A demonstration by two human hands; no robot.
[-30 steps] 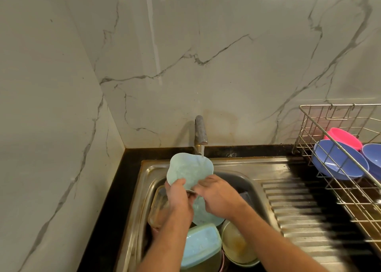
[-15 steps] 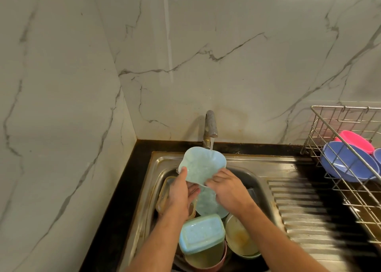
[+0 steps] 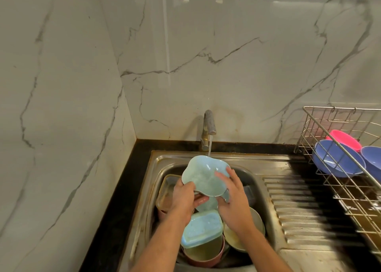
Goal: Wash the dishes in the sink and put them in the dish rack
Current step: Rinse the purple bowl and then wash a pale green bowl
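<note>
Both hands work over the sink (image 3: 156,164), holding a pale blue lobed dish (image 3: 203,175) tilted under the thin stream from the tap (image 3: 208,125). The left hand (image 3: 183,199) grips the dish's lower left edge — thumb on the upper face, fingers curled beneath it. The right hand (image 3: 233,197) lies against the dish's right side with its fingers spread and fairly straight across the inner face, pressing on it rather than wrapped around the rim. The two hands sit close together, the dish between them.

Below the hands the basin is crowded: a light blue lidded container (image 3: 202,228) stands in a pinkish cup (image 3: 203,257), a cream bowl (image 3: 237,238) lies just to its right, and a clear rectangular container (image 3: 167,191) leans at the left. Another pale blue piece shows under the held dish, partly hidden.

On the bench to the right, past the ribbed drainboard (image 3: 305,210), a wire dish rack (image 3: 350,185) holds washed pieces — a purple-blue bowl (image 3: 336,160) on edge, a pink bowl (image 3: 346,140) behind it and a second blue bowl (image 3: 373,158) at the frame's edge.
</note>
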